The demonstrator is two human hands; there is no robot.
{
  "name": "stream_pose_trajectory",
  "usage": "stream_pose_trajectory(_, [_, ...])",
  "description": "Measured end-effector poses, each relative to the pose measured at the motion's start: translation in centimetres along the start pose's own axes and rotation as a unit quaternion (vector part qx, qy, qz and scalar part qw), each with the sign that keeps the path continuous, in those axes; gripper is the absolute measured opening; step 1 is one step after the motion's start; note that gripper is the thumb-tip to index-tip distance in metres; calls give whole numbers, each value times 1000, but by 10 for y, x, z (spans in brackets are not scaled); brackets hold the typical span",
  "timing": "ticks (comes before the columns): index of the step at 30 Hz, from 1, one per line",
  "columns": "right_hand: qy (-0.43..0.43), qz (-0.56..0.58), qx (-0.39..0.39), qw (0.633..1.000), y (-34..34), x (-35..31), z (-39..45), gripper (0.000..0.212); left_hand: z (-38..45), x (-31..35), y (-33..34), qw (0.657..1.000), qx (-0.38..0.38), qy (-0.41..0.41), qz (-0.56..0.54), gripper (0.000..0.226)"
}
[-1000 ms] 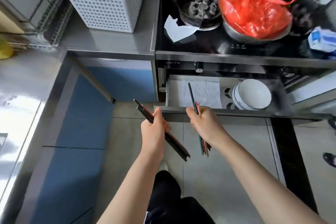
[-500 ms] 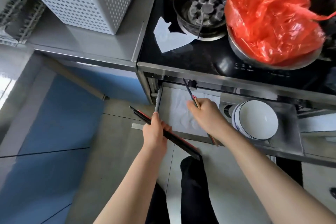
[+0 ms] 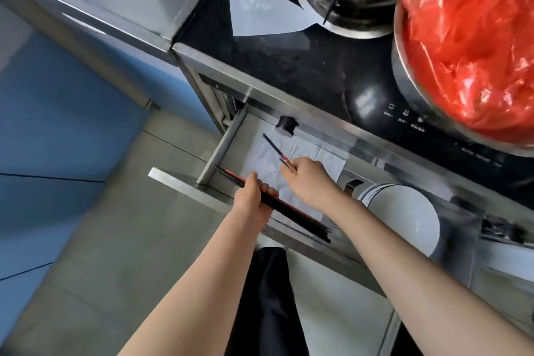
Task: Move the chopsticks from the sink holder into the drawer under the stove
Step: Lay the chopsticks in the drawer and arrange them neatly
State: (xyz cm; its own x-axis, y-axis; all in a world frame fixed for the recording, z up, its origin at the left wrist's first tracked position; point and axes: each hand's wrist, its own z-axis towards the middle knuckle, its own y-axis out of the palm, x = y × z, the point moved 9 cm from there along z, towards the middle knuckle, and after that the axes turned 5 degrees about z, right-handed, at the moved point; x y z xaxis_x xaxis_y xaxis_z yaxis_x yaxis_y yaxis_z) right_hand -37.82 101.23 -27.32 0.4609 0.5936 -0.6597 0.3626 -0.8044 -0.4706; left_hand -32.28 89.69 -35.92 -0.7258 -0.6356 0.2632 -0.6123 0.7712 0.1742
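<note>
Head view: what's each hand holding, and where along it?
Left hand: bundle of black-and-red chopsticks, gripped near mid-length. Right hand: a few thin dark chopsticks, held partway down, tips over the open steel drawer.

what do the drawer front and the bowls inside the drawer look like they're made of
Drawer front: probably stainless steel, brushed finish, judging by its grey sheen and soft streaked reflections. Bowls: likely glazed ceramic or porcelain, being white and smooth with a faint gloss, though white melamine can't be ruled out.

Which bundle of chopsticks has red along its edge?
The black bundle in the left hand, held over the drawer's front rim; the right hand's thinner sticks are dark.
</note>
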Motion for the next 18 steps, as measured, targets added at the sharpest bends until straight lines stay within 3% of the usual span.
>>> stream_pose_trajectory(11, [55, -54, -95, 992, 45, 67, 55, 41, 64, -11, -27, 994, 105, -16, 22, 40])
stream_pose_trajectory(18, [67, -68, -92, 991, 70, 89, 103, 38, 130, -22, -23, 990, 117, -44, 69, 40])
